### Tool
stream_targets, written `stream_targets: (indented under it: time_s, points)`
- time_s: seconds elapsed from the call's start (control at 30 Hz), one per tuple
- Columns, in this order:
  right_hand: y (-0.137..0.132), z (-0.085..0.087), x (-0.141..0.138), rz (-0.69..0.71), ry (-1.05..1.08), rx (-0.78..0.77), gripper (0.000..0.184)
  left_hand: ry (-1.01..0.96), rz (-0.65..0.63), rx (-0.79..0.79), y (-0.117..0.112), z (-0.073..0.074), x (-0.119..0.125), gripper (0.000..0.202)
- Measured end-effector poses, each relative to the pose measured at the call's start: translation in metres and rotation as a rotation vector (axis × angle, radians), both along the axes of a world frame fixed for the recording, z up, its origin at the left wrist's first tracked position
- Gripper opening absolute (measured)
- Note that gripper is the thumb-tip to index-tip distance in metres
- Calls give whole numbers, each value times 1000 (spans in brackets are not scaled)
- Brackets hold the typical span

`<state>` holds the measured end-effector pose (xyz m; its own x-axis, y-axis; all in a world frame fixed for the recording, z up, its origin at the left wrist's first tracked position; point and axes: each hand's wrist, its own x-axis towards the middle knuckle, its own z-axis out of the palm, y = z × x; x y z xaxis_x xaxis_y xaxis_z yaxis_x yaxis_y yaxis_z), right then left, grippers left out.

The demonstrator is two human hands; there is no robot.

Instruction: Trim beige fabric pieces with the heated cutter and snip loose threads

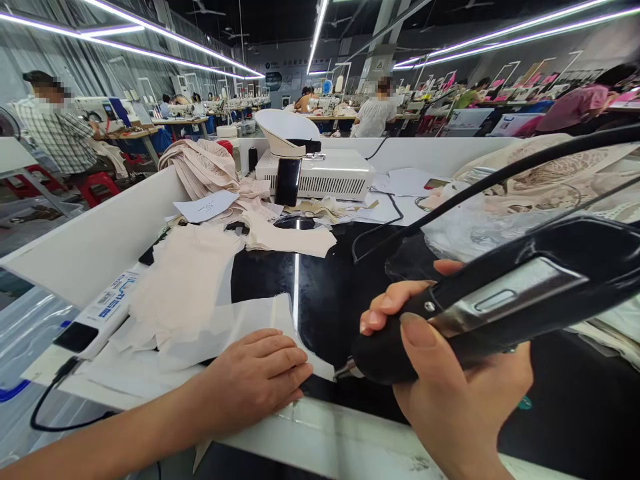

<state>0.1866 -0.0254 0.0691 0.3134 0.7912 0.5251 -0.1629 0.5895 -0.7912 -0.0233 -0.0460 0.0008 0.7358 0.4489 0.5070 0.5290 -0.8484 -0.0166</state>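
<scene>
At four o'clock, the right hand curled round a black tool; the left hand, flattish, fingers together, rested on white cloth toward seven. Near nine, a white device bore unreadable blue lettering.

The tool in the right hand is black with a silver plate, its tip silvery too; the fabric piece under the left hand is translucent white; the cloth pile just beyond that hand is pale cream-pink; the device to its left is white, blue-lettered, black-ended; the worktop between the hands is glossy black, streaked with white light; well beyond both, the slotted box is white, the phone black.
</scene>
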Motion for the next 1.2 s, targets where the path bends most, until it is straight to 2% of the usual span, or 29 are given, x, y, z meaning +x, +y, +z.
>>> stream_targets:
  time_s: [0.13, 0.67, 0.93, 1.2]
  points:
    - [0, -1, 2, -4, -4, -12, 46, -23, -1, -28, 2, -3, -1, 20]
    - [1, 4, 3, -30, -3, -18, 42, -40, 10, -88, 2, 1, 1, 20]
    - [11, 13, -9, -35, 81, 28, 42, -55, 0, -122, 2, 0, 2, 21]
    - [22, 3, -23, 7, 71, 25, 43, -60, 3, -115, 3, -2, 2, 22]
